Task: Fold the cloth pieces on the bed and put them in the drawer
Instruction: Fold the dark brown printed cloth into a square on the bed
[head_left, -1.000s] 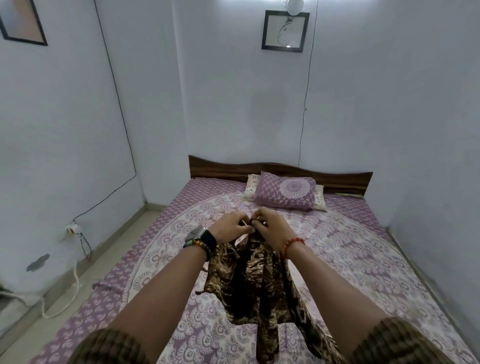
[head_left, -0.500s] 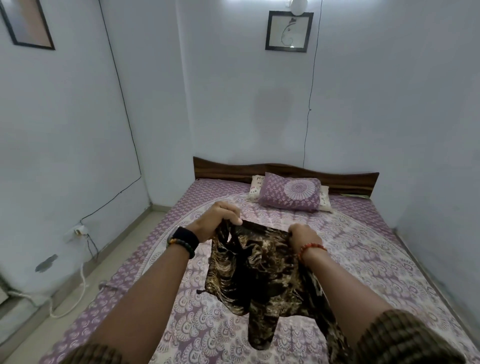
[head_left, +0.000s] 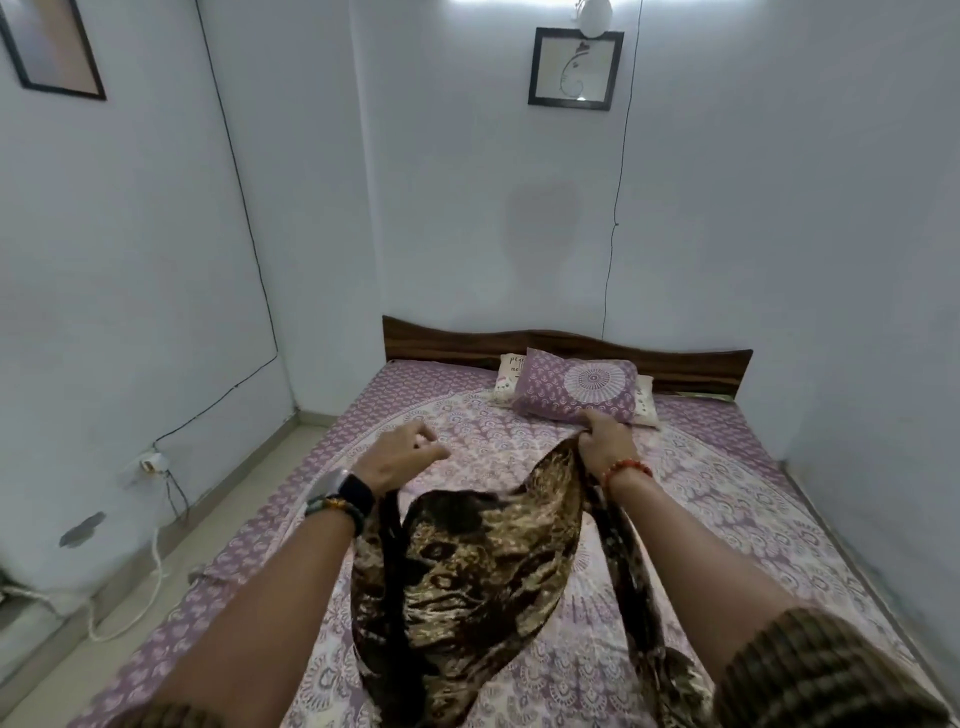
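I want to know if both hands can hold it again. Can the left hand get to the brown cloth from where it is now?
Probably yes. The left hand is free, and the brown cloth hangs just beside its wrist with nothing between them.

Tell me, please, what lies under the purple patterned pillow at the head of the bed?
A white pillow with writing shows from under the purple pillow, its ends sticking out on both sides; its middle is covered.

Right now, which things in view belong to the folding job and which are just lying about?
Job:
- brown patterned cloth
- right hand, pinching the cloth's top edge
- left hand, fingers loose, holding nothing
- bed
No drawer in view.

Lying about:
- purple pillow
- white pillow behind it
- framed pictures
- wall socket
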